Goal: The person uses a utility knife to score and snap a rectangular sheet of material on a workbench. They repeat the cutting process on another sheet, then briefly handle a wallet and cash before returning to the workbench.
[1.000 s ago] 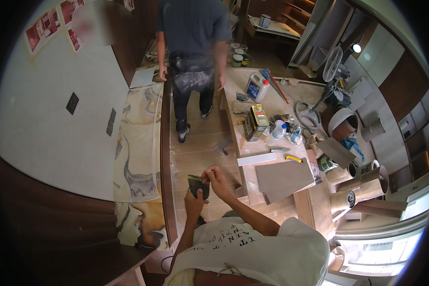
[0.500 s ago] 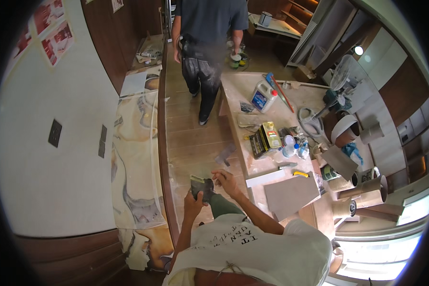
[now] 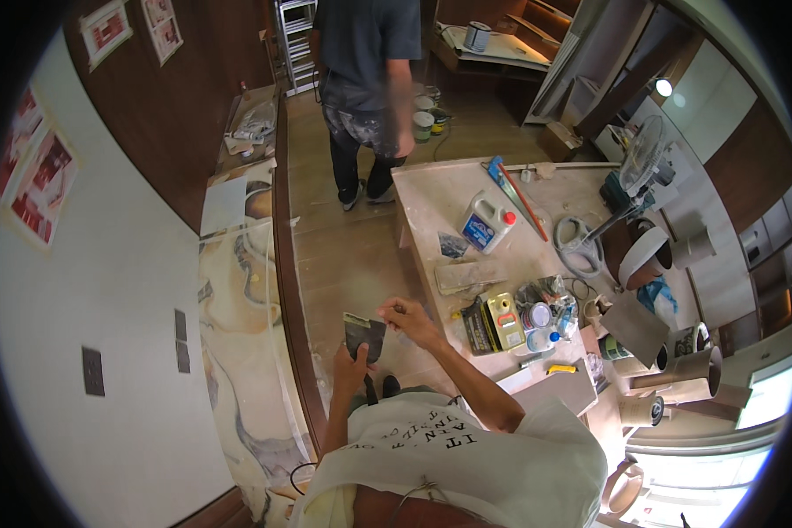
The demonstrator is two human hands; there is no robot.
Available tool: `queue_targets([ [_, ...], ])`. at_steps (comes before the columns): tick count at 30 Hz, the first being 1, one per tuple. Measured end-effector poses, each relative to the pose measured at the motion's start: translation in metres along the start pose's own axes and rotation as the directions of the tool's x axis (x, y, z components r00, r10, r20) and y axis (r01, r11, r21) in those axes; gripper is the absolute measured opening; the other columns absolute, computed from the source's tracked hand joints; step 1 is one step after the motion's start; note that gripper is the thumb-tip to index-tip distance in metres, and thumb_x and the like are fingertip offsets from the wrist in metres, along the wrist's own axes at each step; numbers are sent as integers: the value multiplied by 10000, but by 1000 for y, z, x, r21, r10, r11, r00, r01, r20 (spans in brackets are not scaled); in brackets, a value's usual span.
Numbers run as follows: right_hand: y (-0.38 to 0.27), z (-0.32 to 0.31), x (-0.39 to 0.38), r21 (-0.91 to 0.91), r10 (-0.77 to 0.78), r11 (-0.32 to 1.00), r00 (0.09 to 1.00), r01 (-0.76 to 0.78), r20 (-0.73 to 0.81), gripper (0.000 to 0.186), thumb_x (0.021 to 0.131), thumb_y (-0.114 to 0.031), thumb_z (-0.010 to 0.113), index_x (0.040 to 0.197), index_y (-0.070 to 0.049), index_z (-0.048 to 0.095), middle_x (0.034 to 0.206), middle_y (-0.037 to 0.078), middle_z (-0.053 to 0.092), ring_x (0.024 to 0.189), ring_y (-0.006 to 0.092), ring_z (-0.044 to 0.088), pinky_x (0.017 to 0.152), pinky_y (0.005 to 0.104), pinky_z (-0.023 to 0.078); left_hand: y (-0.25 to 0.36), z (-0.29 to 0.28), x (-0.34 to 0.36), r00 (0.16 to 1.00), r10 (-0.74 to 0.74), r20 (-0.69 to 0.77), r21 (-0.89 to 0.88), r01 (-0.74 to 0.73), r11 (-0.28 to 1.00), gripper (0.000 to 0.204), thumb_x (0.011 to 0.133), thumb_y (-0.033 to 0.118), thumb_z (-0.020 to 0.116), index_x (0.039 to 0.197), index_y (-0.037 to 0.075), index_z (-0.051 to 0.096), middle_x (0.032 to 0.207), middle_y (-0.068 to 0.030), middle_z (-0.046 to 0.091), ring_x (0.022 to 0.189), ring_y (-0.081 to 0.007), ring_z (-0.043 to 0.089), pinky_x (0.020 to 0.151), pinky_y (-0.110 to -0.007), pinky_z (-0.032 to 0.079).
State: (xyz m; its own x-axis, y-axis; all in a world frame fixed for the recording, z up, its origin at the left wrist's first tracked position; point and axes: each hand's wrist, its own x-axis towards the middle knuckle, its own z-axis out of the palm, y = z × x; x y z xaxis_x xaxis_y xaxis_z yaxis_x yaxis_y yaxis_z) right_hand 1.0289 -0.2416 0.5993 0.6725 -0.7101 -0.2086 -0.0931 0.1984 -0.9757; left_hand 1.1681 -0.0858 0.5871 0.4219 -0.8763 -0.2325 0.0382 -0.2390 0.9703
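Observation:
In front of my body, my left hand (image 3: 352,365) is closed around the lower part of a dark grey flat piece (image 3: 363,336). It is shaped like a broad scraper blade, with a pale strip along its top edge. My right hand (image 3: 407,319) is just right of that edge, apart from it. Its fingers are curled together in a pinch, and a small dark bit shows between them, too small to name.
At right, a workbench (image 3: 422,198) carries a white jug (image 3: 487,222), a yellow-and-black tin (image 3: 504,321), a yellow utility knife (image 3: 562,369) and a standing fan (image 3: 644,154). Ahead, a person (image 3: 356,97) stands by paint cans (image 3: 423,125). A marbled ledge (image 3: 238,352) runs along the left wall.
My view has shifted forward along the bench. Both hands stay close together around the dark flat piece. The person ahead has changed stance, with an arm now swung by the side.

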Motion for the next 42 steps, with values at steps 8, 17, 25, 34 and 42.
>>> queue_targets([
  [8,28,-34,64,339,126,940,968,-46,-219,262,986,-229,599,1153,-37,662,893,23,665,754,85,580,672,223,470,-19,-5,125,988,-23,153,54,15,998,353,951,247,614,1046,-87,551,774,-135,655,536,-218,680,474,-308,512],
  [17,-25,-44,251,-63,17,996,854,-59,-520,231,916,-267,697,922,-39,660,734,-1,617,660,76,562,593,224,447,40,-61,327,923,-36,383,45,20,999,378,960,231,600,1219,-35,526,931,-139,667,703,-214,692,514,-307,552],
  [25,-140,-65,379,-87,-167,986,789,144,-591,340,940,-350,638,1050,-29,660,819,14,584,742,112,529,694,273,453,179,-98,482,859,30,511,-37,-12,999,404,977,282,597,1229,-18,499,997,-108,654,653,-191,681,553,-273,543],
  [34,-155,-112,505,-336,-155,941,927,33,-342,287,919,-300,672,978,-20,663,806,45,596,752,148,538,689,289,447,184,-70,596,856,-3,517,-108,69,992,335,974,234,576,1172,-27,504,873,-92,653,589,-161,665,510,-250,493],
  [42,-189,-164,644,-391,-338,906,830,160,-443,292,954,-284,609,955,6,647,799,151,628,764,213,602,700,327,466,226,-33,732,916,26,400,-148,37,988,306,982,210,565,1165,-29,508,888,-94,639,601,-162,665,525,-257,523],
])
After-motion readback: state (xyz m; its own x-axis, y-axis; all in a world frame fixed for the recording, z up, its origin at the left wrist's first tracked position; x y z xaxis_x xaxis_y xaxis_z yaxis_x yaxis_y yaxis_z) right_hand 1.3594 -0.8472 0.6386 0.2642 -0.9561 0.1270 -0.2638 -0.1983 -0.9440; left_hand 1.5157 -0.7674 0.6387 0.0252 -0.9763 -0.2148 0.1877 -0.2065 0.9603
